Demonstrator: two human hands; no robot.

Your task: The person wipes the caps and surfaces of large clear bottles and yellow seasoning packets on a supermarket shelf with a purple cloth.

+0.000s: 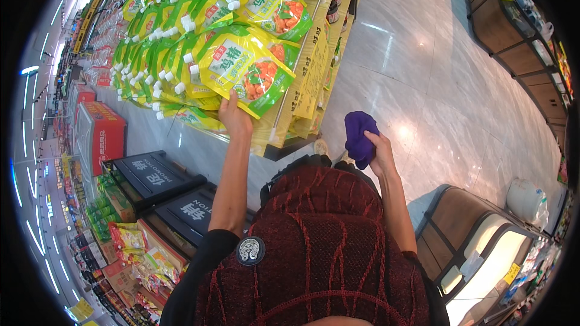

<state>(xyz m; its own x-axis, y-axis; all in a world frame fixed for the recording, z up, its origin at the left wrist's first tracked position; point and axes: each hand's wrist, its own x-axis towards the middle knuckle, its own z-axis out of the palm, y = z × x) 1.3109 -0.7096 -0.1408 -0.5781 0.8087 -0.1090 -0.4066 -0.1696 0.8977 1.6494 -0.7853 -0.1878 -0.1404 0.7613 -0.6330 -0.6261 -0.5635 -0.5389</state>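
My left hand (234, 117) grips the lower corner of a yellow and green seasoning pouch (244, 70) at the front of the stacked display, thumb on its printed face. The pouch has a white spout cap and a picture of food in a bowl. Behind it, rows of like pouches (199, 4) lean on one another, white caps facing left. A bunched purple cloth (360, 138) is held in my right hand (380, 151), out over the floor to the right of the display.
A yellow shelf edge (308, 68) with handwritten tags runs along the display's right side. Black promotion stands (158, 176), a red-sided chest (102, 133) and boxed packets (149, 258) are at left. Wood-panelled shelving (512, 22) lines the right, with a wooden counter (462, 222) near me.
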